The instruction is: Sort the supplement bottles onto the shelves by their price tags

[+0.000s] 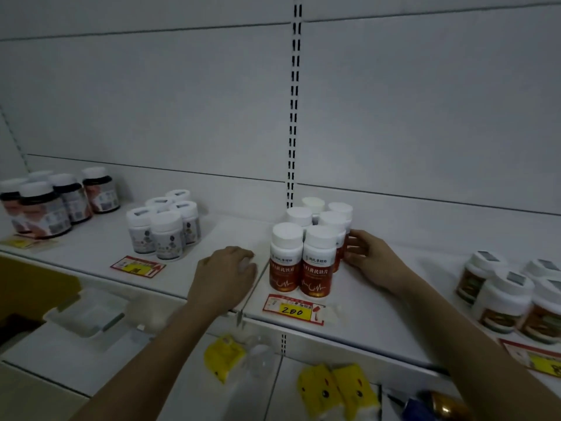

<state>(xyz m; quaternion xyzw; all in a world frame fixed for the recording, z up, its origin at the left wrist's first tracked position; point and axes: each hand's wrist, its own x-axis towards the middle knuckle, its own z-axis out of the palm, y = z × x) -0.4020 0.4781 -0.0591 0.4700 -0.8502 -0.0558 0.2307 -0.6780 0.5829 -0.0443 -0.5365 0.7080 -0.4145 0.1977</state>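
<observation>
Several white-capped bottles with orange-red labels stand in a tight cluster on the white shelf, behind a red and yellow price tag reading 200. My right hand reaches in from the right, its thumb and fingers closed on a middle bottle of that cluster. My left hand rests on the shelf just left of the cluster with its fingers curled. A blurred white patch shows at its fingertips, and I cannot make out whether it holds anything.
On the same shelf stand several dark bottles at far left, small white bottles with a price tag, and wide green-orange jars at right. Below lie yellow packets and a clear tray.
</observation>
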